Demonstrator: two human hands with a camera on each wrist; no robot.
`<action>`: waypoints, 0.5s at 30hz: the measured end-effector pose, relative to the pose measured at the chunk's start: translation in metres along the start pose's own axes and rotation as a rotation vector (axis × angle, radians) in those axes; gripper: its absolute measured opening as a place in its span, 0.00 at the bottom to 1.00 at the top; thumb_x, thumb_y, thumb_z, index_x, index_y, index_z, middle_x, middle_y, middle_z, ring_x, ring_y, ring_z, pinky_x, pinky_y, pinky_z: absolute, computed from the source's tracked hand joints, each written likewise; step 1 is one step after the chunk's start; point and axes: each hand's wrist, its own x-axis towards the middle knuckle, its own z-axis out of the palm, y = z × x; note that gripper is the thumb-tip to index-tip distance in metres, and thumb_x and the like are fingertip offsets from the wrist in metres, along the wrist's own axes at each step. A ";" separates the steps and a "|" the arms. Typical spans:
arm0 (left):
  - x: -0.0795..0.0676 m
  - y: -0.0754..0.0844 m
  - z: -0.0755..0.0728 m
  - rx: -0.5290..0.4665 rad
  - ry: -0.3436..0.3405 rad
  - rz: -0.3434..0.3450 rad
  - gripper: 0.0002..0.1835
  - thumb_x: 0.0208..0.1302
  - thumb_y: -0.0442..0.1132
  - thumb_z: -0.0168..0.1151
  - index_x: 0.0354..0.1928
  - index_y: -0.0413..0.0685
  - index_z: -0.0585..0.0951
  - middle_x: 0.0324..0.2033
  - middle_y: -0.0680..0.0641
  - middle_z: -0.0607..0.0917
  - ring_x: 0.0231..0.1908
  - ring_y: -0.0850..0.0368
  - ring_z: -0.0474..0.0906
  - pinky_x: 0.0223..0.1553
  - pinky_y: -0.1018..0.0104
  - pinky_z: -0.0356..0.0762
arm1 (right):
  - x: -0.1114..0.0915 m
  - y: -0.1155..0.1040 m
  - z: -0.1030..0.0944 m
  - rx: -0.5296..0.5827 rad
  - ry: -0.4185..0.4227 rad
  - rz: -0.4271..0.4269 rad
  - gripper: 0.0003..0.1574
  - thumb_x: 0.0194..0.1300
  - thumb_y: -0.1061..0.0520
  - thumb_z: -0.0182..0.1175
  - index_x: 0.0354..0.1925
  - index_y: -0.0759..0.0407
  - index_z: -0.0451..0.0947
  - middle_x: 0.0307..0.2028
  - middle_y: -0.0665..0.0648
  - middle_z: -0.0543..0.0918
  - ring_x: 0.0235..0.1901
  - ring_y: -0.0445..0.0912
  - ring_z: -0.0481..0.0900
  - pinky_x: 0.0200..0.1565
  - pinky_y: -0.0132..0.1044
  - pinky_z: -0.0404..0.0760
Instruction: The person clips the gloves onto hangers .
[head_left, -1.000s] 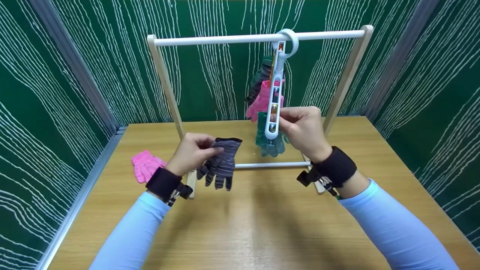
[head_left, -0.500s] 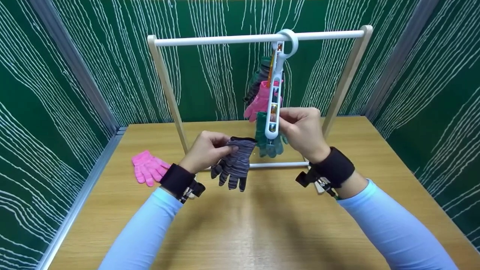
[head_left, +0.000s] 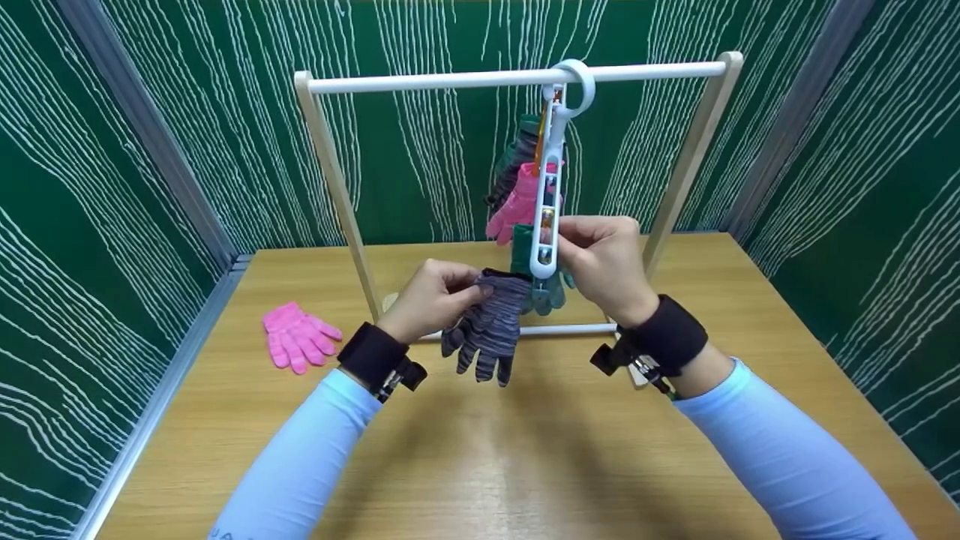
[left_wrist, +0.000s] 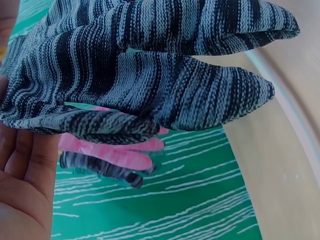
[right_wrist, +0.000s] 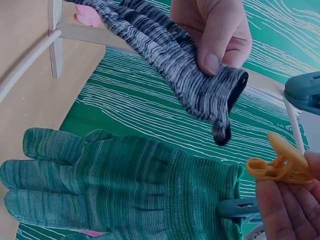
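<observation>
My left hand (head_left: 442, 300) pinches a grey-and-black striped knit glove (head_left: 495, 322) near its dark cuff, fingers of the glove hanging down. In the right wrist view the cuff is a little apart from an orange clothespin (right_wrist: 285, 162). My right hand (head_left: 611, 259) pinches that clothespin at the lower end of a white clip hanger (head_left: 544, 271). Below it in the right wrist view, a green glove (right_wrist: 130, 175) hangs from a dark teal clothespin (right_wrist: 237, 207). A pink glove (head_left: 519, 208) and another striped glove (head_left: 517, 161) hang farther back on the hanger.
The hanger's ring (head_left: 589, 86) loops over the white top bar (head_left: 435, 80) of a wooden rack (head_left: 334, 172). A pink glove (head_left: 300, 337) lies on the wooden table (head_left: 465, 465) at left. Green walls stand behind and at both sides.
My left hand has carried the striped glove rightward, close to the hanger's lower end and partly in front of the green glove. The right hand has stayed nearly still at the clothespin.
</observation>
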 end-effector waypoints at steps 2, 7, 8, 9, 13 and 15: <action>0.002 0.001 0.003 -0.009 -0.016 -0.008 0.08 0.75 0.32 0.66 0.44 0.34 0.91 0.31 0.47 0.88 0.28 0.62 0.73 0.31 0.73 0.73 | 0.000 0.000 0.000 0.000 0.002 0.000 0.06 0.69 0.71 0.69 0.41 0.74 0.91 0.34 0.70 0.92 0.24 0.34 0.84 0.31 0.24 0.83; 0.006 0.003 0.008 -0.008 -0.036 -0.007 0.08 0.75 0.32 0.66 0.44 0.33 0.91 0.30 0.46 0.87 0.28 0.62 0.73 0.31 0.72 0.73 | 0.001 0.001 0.001 0.006 0.001 -0.010 0.06 0.70 0.71 0.68 0.41 0.74 0.91 0.33 0.70 0.92 0.22 0.38 0.83 0.28 0.25 0.81; 0.007 0.003 0.009 -0.005 -0.038 0.000 0.08 0.75 0.31 0.65 0.44 0.32 0.91 0.30 0.46 0.87 0.28 0.62 0.73 0.31 0.72 0.73 | 0.001 0.001 0.001 0.009 -0.001 -0.011 0.06 0.70 0.71 0.68 0.41 0.74 0.91 0.33 0.70 0.92 0.22 0.37 0.83 0.28 0.25 0.81; 0.008 0.004 0.010 -0.001 -0.041 0.008 0.09 0.75 0.31 0.65 0.44 0.32 0.91 0.30 0.45 0.87 0.28 0.62 0.73 0.31 0.72 0.73 | 0.001 0.001 0.001 0.013 -0.003 -0.012 0.06 0.70 0.71 0.68 0.41 0.74 0.91 0.33 0.70 0.92 0.22 0.35 0.82 0.28 0.25 0.81; 0.010 0.005 0.013 -0.006 -0.051 0.046 0.10 0.75 0.30 0.63 0.44 0.30 0.90 0.31 0.42 0.88 0.28 0.63 0.74 0.31 0.73 0.74 | 0.000 0.001 0.001 0.024 0.000 -0.013 0.06 0.69 0.71 0.68 0.40 0.74 0.91 0.32 0.70 0.92 0.21 0.34 0.81 0.26 0.25 0.80; 0.011 0.006 0.015 -0.013 -0.051 0.061 0.10 0.75 0.30 0.62 0.44 0.30 0.90 0.32 0.41 0.88 0.29 0.63 0.74 0.32 0.73 0.74 | 0.000 0.000 0.001 0.025 0.003 -0.014 0.06 0.69 0.71 0.68 0.40 0.74 0.91 0.31 0.70 0.91 0.20 0.35 0.80 0.26 0.25 0.79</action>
